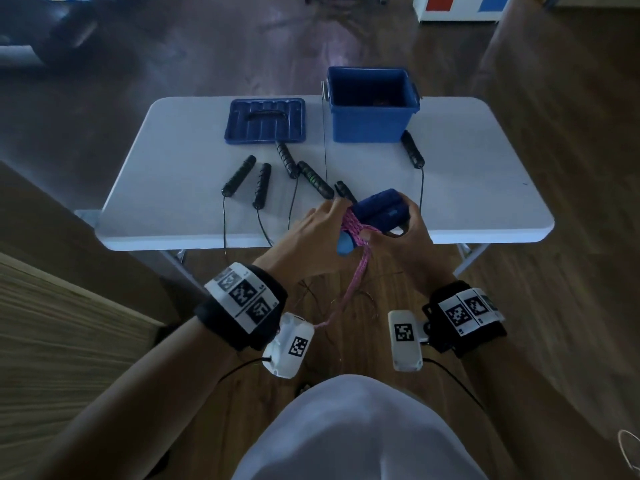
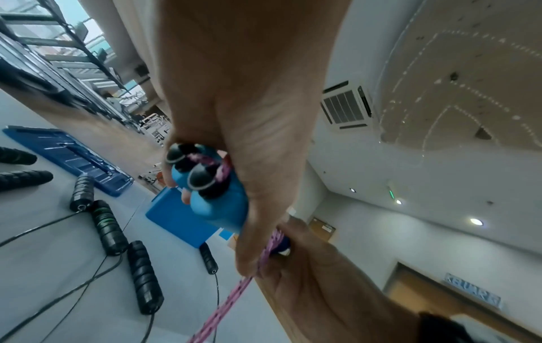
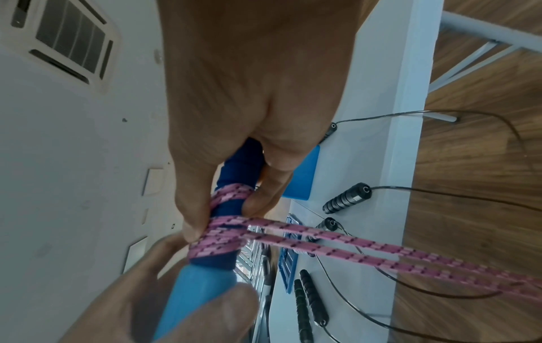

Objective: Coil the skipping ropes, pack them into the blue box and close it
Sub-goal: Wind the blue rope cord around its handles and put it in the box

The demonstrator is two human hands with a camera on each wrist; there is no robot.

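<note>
Mid-frame, the left hand (image 1: pixel 322 230) and right hand (image 1: pixel 407 233) clamp the blue handles (image 1: pixel 379 209), wound with pink rope (image 1: pixel 353 271) whose tail hangs free. Black skipping ropes (image 1: pixel 263 185) lie uncoiled; the blue box (image 1: pixel 372 124), upper centre, stands open beside its lid (image 1: pixel 265 121); most work remains

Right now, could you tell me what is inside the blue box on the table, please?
The blue box stands open, its lid flat beside it. Something dark and brownish lies at the bottom near the right wall; the front wall covers the rest, so I cannot identify it.
</note>
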